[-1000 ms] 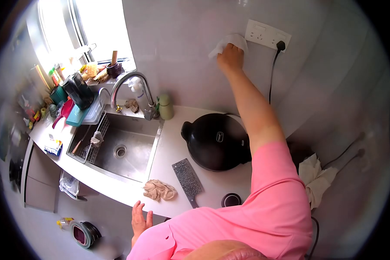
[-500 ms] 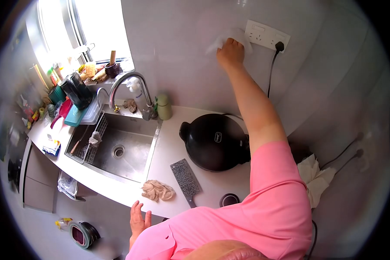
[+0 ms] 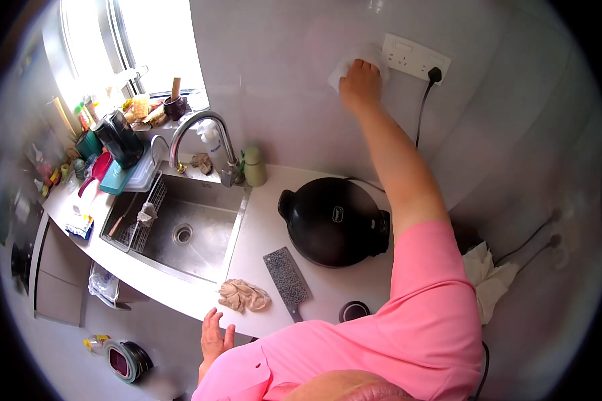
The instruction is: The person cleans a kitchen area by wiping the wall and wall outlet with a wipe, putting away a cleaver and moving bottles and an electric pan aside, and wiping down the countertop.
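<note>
My right hand (image 3: pixel 362 87) is closed on a thin white wipe (image 3: pixel 340 75) pressed against the grey wall, just left of the socket panel (image 3: pixel 416 57). Whether the wipe is cloth or paper I cannot tell. Low at the counter's front edge hangs my left hand (image 3: pixel 216 337), fingers apart and holding nothing. Nearest to it lies a crumpled beige rag (image 3: pixel 243 295). A cleaver (image 3: pixel 286 277) with a speckled blade rests beside the rag. Under my right arm sits a round black electric pan (image 3: pixel 334 224) with its lid down.
A black plug (image 3: pixel 435 74) sits in the socket panel, its cord hanging down. Left of the pan are a green bottle (image 3: pixel 253 167), a curved tap (image 3: pixel 201 119) and a steel sink (image 3: pixel 201 250) with a wire rack (image 3: pixel 147 210). A round dark object (image 3: pixel 354 310) lies near my body.
My right hand has shifted slightly right along the wall with the wipe, closer to the socket panel. The right arm has moved right, uncovering the pan's right edge. My left hand stays about the same.
</note>
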{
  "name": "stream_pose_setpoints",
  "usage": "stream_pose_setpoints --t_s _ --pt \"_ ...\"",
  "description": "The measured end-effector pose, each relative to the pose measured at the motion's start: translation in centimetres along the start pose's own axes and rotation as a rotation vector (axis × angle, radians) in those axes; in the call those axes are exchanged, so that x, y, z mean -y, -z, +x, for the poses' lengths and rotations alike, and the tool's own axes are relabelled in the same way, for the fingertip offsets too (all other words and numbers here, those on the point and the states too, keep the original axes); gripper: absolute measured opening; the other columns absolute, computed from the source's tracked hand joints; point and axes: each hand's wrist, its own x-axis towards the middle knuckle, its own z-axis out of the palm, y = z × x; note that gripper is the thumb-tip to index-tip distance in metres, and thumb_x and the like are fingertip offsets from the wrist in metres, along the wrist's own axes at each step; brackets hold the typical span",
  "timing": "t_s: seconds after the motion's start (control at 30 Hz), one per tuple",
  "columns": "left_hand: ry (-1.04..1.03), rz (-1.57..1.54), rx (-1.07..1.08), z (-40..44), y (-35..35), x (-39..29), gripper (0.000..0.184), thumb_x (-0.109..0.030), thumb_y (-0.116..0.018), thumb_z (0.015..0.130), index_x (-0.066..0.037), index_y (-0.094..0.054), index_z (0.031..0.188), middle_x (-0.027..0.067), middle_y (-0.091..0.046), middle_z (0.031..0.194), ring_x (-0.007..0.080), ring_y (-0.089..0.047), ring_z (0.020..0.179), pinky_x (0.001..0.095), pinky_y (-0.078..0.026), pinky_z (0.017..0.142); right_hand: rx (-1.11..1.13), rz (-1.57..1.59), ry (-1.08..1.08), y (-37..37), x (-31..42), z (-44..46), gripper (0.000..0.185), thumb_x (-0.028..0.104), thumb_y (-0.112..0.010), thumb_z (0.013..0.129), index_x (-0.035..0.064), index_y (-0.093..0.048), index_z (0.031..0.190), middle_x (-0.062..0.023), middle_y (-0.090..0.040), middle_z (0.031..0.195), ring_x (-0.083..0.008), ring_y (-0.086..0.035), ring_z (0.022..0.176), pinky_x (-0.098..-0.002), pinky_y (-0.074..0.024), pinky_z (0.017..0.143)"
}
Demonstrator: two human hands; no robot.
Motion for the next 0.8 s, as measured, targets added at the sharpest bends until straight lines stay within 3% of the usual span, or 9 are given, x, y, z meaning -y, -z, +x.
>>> stream_pose_setpoints --t_s 0.1,0.17,0.2,0.27,0.43,0.53,0.6,0.7,0.8 --pt "-0.027 0.005 -0.02 0.4 0.0 0.1 0.039 -0.019 -0.063 0.083 -0.002 -0.049 0.115 0.0211 -0.047 0.126 0.0383 -0.048 0.113 0.0426 -0.043 0.091 0.013 0.131 -0.037 0.8 0.0 0.6 0.038 0.026 -0.055 0.083 -0.0033 -0.054 0.108 -0.0171 -0.059 0.111 -0.0311 -0.052 0.11 -0.0386 -0.0397 0.097" --pt "-0.018 -0.005 -0.021 0.4 -0.1 0.0 0.039 -0.019 -0.064 0.083 -0.002 -0.049 0.115 0.0211 -0.047 0.126 0.0383 -0.048 0.113 0.0425 -0.043 0.091 0.313 0.118 -0.063 0.4 0.1 -0.8 0.043 0.028 -0.055 0.087 -0.0057 -0.051 0.113 -0.0203 -0.054 0.119 -0.0316 -0.048 0.115 -0.0393 -0.0384 0.099" --pt "-0.007 -0.014 -0.021 0.3 -0.1 -0.1 0.039 -0.018 -0.064 0.083 -0.002 -0.049 0.115 0.0212 -0.047 0.126 0.0383 -0.048 0.113 0.0425 -0.043 0.091 0.312 0.117 -0.06 -0.2 0.1 -0.9 0.043 0.028 -0.055 0.087 -0.0057 -0.051 0.113 -0.0203 -0.054 0.119 -0.0316 -0.048 0.115 -0.0393 -0.0384 0.099" --pt "-0.004 -0.018 -0.01 0.3 -0.1 0.0 0.039 -0.018 -0.064 0.083 -0.002 -0.049 0.115 0.0213 -0.047 0.126 0.0383 -0.048 0.113 0.0425 -0.043 0.091 0.086 0.062 0.022 -0.2 0.4 -0.7 0.042 0.029 -0.055 0.087 -0.0045 -0.052 0.111 -0.019 -0.055 0.118 -0.0312 -0.047 0.115 -0.0397 -0.0391 0.098" --pt "-0.013 -0.007 -0.006 0.6 0.0 -0.1 0.04 -0.019 -0.064 0.083 -0.002 -0.049 0.115 0.0217 -0.047 0.126 0.0386 -0.048 0.113 0.0424 -0.043 0.091 0.086 0.082 0.016 1.4 1.0 1.7 0.044 0.027 -0.055 0.086 -0.0049 -0.05 0.116 -0.0181 -0.054 0.12 -0.0321 -0.045 0.118 -0.0386 -0.038 0.099" --pt "-0.006 -0.024 -0.02 0.8 -0.1 -0.3 0.039 -0.019 -0.064 0.083 -0.002 -0.049 0.114 0.0221 -0.047 0.125 0.0387 -0.048 0.113 0.0425 -0.043 0.091 -0.213 -0.066 0.09 -2.0 1.0 0.0 0.044 0.028 -0.056 0.086 -0.0045 -0.051 0.115 -0.0176 -0.054 0.12 -0.0315 -0.046 0.117 -0.0384 -0.0383 0.099" --pt "-0.021 -0.025 0.0 0.4 -0.1 0.1 0.039 -0.019 -0.064 0.083 -0.001 -0.049 0.115 0.0223 -0.047 0.125 0.0387 -0.048 0.114 0.0427 -0.043 0.091 0.192 0.092 -0.043 0.5 1.5 1.4 0.043 0.028 -0.057 0.085 -0.0034 -0.051 0.113 -0.0173 -0.054 0.12 -0.03 -0.046 0.116 -0.0389 -0.0383 0.099" --pt "0.005 -0.004 -0.008 0.0 -0.2 0.6 0.039 -0.019 -0.064 0.083 -0.002 -0.049 0.115 0.0221 -0.047 0.125 0.0388 -0.048 0.114 0.0429 -0.043 0.091 0.134 0.098 0.024 4.4 1.9 3.5 0.044 0.028 -0.057 0.085 -0.0041 -0.051 0.114 -0.0179 -0.053 0.121 -0.03 -0.047 0.116 -0.039 -0.0388 0.098" --pt "0.007 0.016 -0.019 0.0 -0.4 0.4 0.04 -0.02 -0.063 0.083 -0.001 -0.048 0.115 0.0219 -0.047 0.125 0.0391 -0.048 0.113 0.0431 -0.043 0.091 0.275 0.079 0.004 -1.6 2.4 1.7 0.044 0.026 -0.058 0.083 -0.0024 -0.05 0.116 -0.0182 -0.053 0.121 -0.0301 -0.046 0.118 -0.039 -0.0406 0.097"
